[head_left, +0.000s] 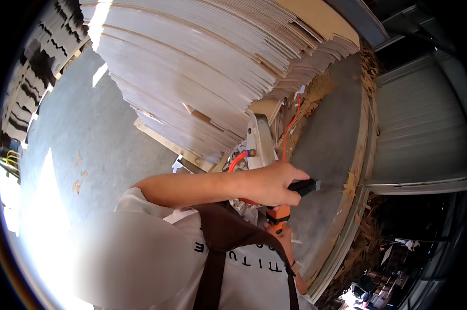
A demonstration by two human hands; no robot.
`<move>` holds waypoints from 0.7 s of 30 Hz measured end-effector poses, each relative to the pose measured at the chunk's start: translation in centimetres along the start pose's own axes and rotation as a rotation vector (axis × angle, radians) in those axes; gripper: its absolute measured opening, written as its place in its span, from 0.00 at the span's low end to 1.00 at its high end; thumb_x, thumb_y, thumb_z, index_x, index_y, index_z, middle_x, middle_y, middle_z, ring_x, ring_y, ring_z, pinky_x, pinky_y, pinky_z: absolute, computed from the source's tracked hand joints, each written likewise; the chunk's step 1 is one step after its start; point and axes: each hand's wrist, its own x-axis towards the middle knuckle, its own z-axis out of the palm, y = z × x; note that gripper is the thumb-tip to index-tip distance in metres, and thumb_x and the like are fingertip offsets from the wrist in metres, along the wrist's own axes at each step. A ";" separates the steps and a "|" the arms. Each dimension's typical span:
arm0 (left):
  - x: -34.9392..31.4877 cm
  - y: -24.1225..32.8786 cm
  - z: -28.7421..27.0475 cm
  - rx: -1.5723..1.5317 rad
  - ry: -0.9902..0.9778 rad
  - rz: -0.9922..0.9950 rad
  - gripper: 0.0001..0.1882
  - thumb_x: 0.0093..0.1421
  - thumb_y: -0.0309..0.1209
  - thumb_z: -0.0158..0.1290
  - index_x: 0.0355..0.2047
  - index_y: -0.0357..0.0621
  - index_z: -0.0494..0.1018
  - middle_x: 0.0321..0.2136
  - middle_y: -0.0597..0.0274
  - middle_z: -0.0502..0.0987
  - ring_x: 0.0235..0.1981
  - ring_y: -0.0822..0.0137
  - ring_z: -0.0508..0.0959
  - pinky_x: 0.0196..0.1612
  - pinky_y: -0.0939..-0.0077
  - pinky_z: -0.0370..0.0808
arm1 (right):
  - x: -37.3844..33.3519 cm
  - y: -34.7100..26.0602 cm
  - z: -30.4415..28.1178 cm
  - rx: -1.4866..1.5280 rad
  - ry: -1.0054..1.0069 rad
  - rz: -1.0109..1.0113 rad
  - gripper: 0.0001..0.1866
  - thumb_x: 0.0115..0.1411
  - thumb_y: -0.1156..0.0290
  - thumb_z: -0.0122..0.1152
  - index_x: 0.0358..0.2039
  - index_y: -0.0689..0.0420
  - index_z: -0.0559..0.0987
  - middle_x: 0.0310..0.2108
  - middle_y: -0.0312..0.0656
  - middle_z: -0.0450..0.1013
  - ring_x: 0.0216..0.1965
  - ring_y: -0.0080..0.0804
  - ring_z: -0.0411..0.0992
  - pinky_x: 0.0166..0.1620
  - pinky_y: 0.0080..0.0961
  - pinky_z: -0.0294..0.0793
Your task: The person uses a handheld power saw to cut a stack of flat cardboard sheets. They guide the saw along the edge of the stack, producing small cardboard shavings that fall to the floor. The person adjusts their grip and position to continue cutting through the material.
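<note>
A handheld tool is held in front of my chest, with an orange and black body, a black side handle and a long pale metal head. An orange-red air hose joins the head at a brass and blue fitting. My left hand reaches across my body and grips the black handle. Below it, my right hand closes around the lower end of the orange body. Beyond the head rises a tall stack of greyish-white cardboard sheets; the metal tip lies close to its edge. Whether they touch, I cannot tell.
A wooden pallet sits under the stack. Torn cardboard strips and scraps lie along its right side, where a thin red hose trails. Grey concrete floor spreads to the left. A ribbed grey panel stands at right.
</note>
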 end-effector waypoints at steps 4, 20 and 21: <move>-0.3 -0.5 1.1 0.073 0.037 0.107 0.31 0.57 0.30 0.52 0.61 0.32 0.63 0.29 0.60 0.76 0.22 0.74 0.74 0.27 0.77 0.72 | -0.3 -1.8 0.0 0.092 -0.005 0.079 0.15 0.56 0.64 0.69 0.29 0.63 0.75 0.23 0.35 0.74 0.26 0.20 0.69 0.30 0.23 0.69; 0.5 0.1 0.3 -0.044 -0.015 0.048 0.30 0.57 0.28 0.52 0.60 0.32 0.64 0.27 0.62 0.76 0.22 0.76 0.73 0.26 0.79 0.72 | 0.7 -1.6 0.6 0.200 0.038 0.124 0.12 0.55 0.67 0.68 0.28 0.62 0.76 0.20 0.34 0.72 0.22 0.18 0.67 0.26 0.22 0.68; 0.9 -0.4 -0.1 -0.091 -0.031 0.032 0.30 0.57 0.27 0.51 0.60 0.32 0.64 0.27 0.62 0.75 0.22 0.76 0.73 0.26 0.79 0.71 | 0.7 -1.9 0.4 0.202 0.040 0.147 0.12 0.56 0.67 0.68 0.28 0.62 0.76 0.20 0.33 0.72 0.22 0.18 0.67 0.26 0.22 0.68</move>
